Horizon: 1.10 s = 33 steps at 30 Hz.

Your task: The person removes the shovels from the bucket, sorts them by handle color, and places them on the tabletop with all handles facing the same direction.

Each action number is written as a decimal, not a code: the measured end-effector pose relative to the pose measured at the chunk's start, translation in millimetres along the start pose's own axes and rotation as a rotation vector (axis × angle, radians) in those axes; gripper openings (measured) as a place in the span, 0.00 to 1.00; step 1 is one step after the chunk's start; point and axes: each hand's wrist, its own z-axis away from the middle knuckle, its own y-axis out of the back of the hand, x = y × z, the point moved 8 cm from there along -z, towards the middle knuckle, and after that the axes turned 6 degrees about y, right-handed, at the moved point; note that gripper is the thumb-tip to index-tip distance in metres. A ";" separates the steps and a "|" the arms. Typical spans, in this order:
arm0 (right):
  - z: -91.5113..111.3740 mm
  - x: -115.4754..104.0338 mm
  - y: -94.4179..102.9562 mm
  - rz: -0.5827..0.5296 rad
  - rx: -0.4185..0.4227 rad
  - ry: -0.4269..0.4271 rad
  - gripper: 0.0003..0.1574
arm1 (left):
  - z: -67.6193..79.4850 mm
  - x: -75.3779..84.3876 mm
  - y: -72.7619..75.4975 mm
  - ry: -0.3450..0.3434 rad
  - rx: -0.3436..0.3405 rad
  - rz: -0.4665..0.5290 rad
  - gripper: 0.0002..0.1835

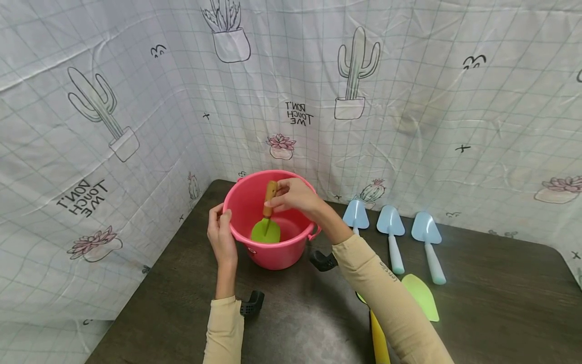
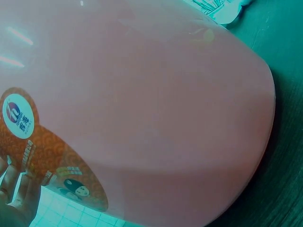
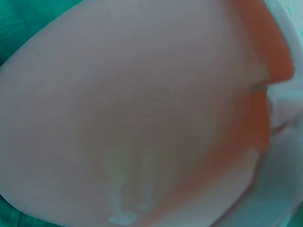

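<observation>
A pink bucket (image 1: pixel 278 259) stands on the dark table, its mouth facing up. My left hand (image 1: pixel 222 233) grips its left rim, with the thumb at the edge. Over the bucket's mouth, my right hand (image 1: pixel 294 194) holds a small trowel by its orange-brown handle (image 1: pixel 270 198). The trowel's green blade (image 1: pixel 265 232) points down inside the bucket. In the left wrist view the bucket's side (image 2: pixel 156 109) fills most of the picture, with an orange label (image 2: pixel 71 165) on it. The bucket's wall (image 3: pixel 118 94) also covers most of the right wrist view, blurred.
Three pale blue trowels (image 1: pixel 391 222) lie in a row at the right, one partly hidden by the right sleeve (image 1: pixel 377 288). A light green blade (image 1: pixel 420 297) and a yellow handle (image 1: pixel 379 339) show beside that sleeve. A patterned curtain (image 1: pixel 409 126) hangs behind the table.
</observation>
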 end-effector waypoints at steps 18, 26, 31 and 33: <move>8.0 -7.6 29.0 -0.291 0.254 0.075 0.19 | 2.7 1.4 -4.5 -0.001 -0.012 -0.015 0.19; 20.4 -14.0 47.5 -0.331 0.364 0.138 0.16 | 2.0 0.3 -3.0 0.003 -0.011 0.019 0.18; 28.4 -16.6 59.2 -0.335 0.401 0.164 0.14 | 2.1 1.0 -1.6 -0.001 -0.006 0.012 0.18; 31.6 -18.1 63.1 -0.332 0.411 0.175 0.13 | 2.0 1.7 -1.1 -0.006 -0.002 0.005 0.18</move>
